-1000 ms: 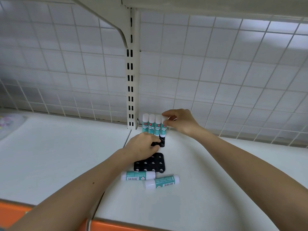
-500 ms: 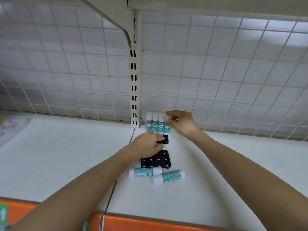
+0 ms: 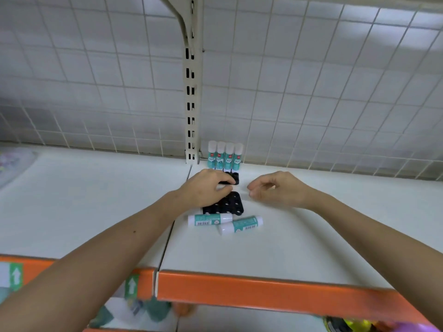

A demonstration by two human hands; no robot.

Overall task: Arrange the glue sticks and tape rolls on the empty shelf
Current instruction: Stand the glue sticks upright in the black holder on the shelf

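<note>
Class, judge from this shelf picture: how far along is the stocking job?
Done: four glue sticks stand upright in a row at the back. In hand: the left hand touches a small black holder; the right hand holds nothing. Left: two glue sticks lie flat; no tape rolls show.

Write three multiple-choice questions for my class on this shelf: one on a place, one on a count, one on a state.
1. Where do the upright glue sticks stand?
A. At the back of the shelf, beside the slotted post.
B. At the orange front edge.
C. On the far left.

2. How many lying glue sticks are there?
A. One.
B. Two.
C. Four.

3. What does the right hand hold?
A. A glue stick.
B. Nothing.
C. A tape roll.

1 A: they stand just right of the post's foot.
2 B: both lie in front of the black holder.
3 B: its curled fingers are empty; the left hand grips the black holder.
</note>
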